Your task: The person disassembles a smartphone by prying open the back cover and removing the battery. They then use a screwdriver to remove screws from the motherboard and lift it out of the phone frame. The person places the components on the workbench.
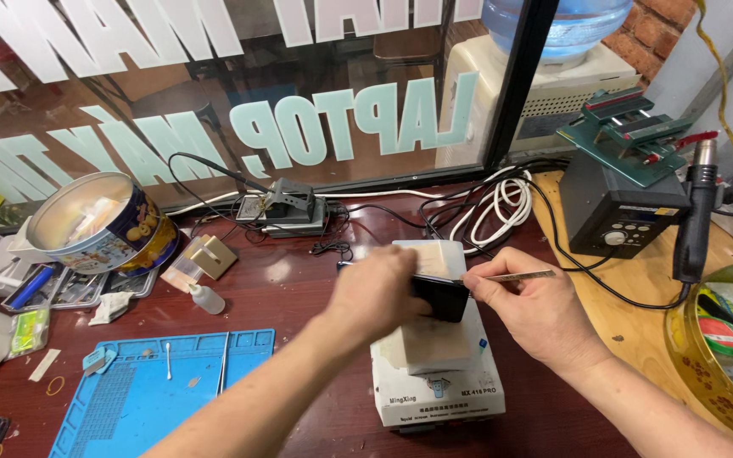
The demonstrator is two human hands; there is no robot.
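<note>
Small black device (441, 297) sits atop a white heating plate unit (439, 373) near mid-table, w/ a pale pad under it. Left hand (375, 293) is clamped over the device's left end, pinning it down. Right hand (532, 309) pinches a thin metal pry blade (519, 276), tip at the device's top right edge. Looks like the prying/separating step; next move prob. calls for sliding the blade along the seam at a shallow angle, steady pressure, left hand bracing. Around: blue work mat (142, 390) front left, round tin (99, 222) back left, hot-air station (617, 216) on the right, cables (485, 208) behind on the table (282, 288).
</note>
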